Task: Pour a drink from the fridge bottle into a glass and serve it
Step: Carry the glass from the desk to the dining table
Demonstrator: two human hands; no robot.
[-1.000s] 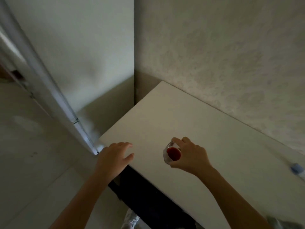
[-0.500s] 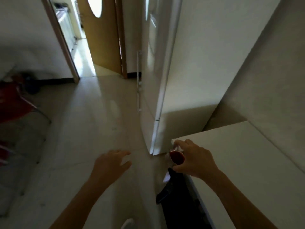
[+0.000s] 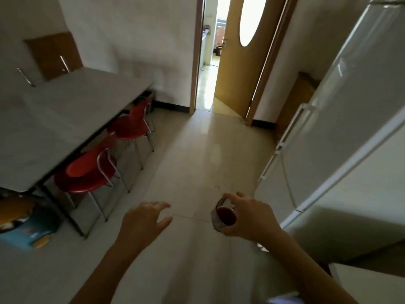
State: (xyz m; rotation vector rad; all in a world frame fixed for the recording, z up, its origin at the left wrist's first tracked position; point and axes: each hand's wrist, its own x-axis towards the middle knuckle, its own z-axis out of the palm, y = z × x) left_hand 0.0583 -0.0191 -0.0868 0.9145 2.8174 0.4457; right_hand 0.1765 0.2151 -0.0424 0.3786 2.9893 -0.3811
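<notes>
My right hand (image 3: 252, 218) grips a small clear glass (image 3: 223, 216) holding dark red drink, carried upright in front of me over the tiled floor. To its left, my left hand (image 3: 144, 220) hangs free with its fingers spread and nothing in it. The white fridge (image 3: 341, 119) stands closed along the right side. The bottle is not in view.
A long grey table (image 3: 65, 110) runs along the left with two red chairs (image 3: 92, 170) tucked beside it. A blue box (image 3: 28, 229) lies on the floor at lower left. Ahead, an open wooden door (image 3: 243, 62) leads to a bright corridor. A white counter corner (image 3: 372, 279) is at lower right.
My view has swung left from the white counter and wall to the room. The glass has left the counter and is now carried over the floor; my left hand stays open.
</notes>
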